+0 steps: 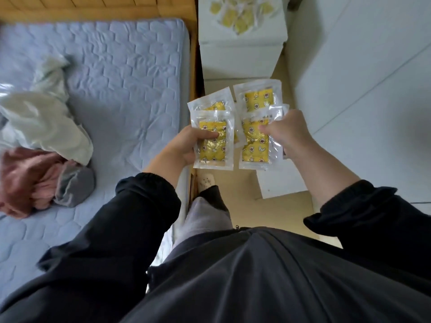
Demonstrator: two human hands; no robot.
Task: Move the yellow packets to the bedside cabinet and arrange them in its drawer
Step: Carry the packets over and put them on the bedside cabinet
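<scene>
Clear plastic film round a yellow printed insert makes up each packet, so the load is judged light, thin, floppy and slick, likely to slide when stacked. A hold is best taken across the flat face, thumb on top and fingers beneath, not at a sealed edge.

The left-hand packets [213,145], two of them fanned one above the other, are pinched under the thumb of the left hand [184,145]; the other fingers are curled behind the film and hidden. The right-hand packets [255,145], at least two and perhaps more, are clamped between the thumb and curled fingers of the right hand [286,134], whose back is turned upward.

Both forearms are raised in front of the body, with dark sleeves ending short of the wrists. The two bundles are held side by side, close together, over the strip of floor beside the bed [116,78].

A pile of packets [242,17] is seen on top of the bedside cabinet [240,57] ahead. Its drawer fronts appear closed, though this cannot be told for certain
</scene>
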